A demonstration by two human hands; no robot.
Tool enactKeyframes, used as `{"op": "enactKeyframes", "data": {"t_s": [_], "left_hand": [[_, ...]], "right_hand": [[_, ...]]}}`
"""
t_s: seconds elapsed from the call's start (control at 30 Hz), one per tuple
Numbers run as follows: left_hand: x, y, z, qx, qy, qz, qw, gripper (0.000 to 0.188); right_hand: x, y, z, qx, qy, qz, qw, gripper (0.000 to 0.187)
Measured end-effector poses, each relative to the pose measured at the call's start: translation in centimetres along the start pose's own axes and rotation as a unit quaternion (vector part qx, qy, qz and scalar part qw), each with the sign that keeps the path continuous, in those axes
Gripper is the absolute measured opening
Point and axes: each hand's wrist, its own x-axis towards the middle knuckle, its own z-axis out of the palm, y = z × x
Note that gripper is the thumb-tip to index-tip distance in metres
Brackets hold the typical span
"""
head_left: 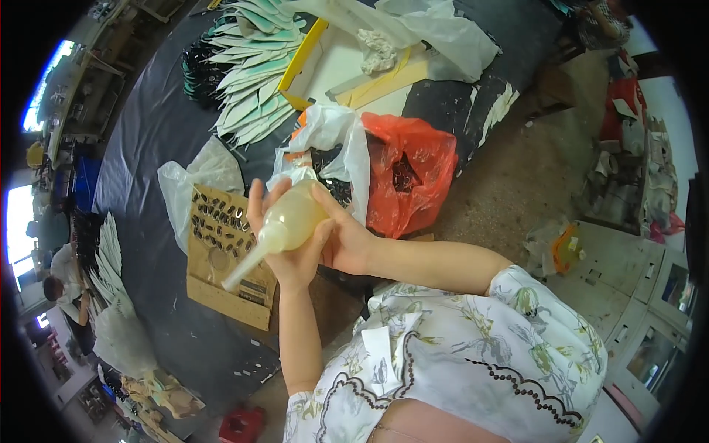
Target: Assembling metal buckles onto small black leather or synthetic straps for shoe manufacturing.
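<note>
A translucent squeeze bottle [297, 214] with yellowish contents is held between my two hands, its long narrow nozzle tilted down and to the left. My left hand [289, 267] supports it from below and the left side, fingers raised alongside. On the bottle's right side my right hand [348, 242] is closed round its body. Beneath the nozzle lies a brown cardboard piece [214, 284] with rows of small dark oval pieces [214, 209] on its upper part. My hands and the bottle hide the cardboard's right portion.
Beyond my hands are a white plastic bag [353, 136] with dark shiny pieces and a red plastic bag [421, 159]. Fanned white-and-green strips [255, 66] lie near a yellow-edged box [304, 63] on the black-covered table [148, 244]. A person [70, 288] is at far left.
</note>
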Motion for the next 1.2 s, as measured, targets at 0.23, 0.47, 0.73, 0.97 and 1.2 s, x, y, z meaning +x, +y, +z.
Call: {"op": "enactKeyframes", "data": {"t_s": [0.23, 0.47, 0.73, 0.97, 1.2], "left_hand": [[2.9, -0.9, 3.2, -0.112, 0.071, -0.112, 0.985, 0.070], [4.3, -2.2, 2.2, -0.054, 0.112, -0.109, 0.986, 0.068], [7.6, -5.3, -3.3, 0.084, 0.262, -0.140, 0.951, 0.065], [8.7, -17.1, -3.8, 0.213, 0.210, -0.173, 0.938, 0.061], [9.0, -20.6, -1.7, 0.169, 0.203, -0.202, 0.943, 0.057]], "right_hand": [[-2.2, -12.4, -2.9, -0.433, -0.070, -0.037, 0.898, 0.036], [12.1, -32.1, -11.8, -0.665, 0.221, -0.430, 0.570, 0.038], [15.4, -33.9, -14.5, -0.793, 0.231, -0.381, 0.415, 0.021], [11.8, -25.7, 2.8, -0.481, -0.080, -0.432, 0.759, 0.036], [15.3, -13.1, 6.8, -0.484, -0.236, -0.257, 0.803, 0.035]]}}
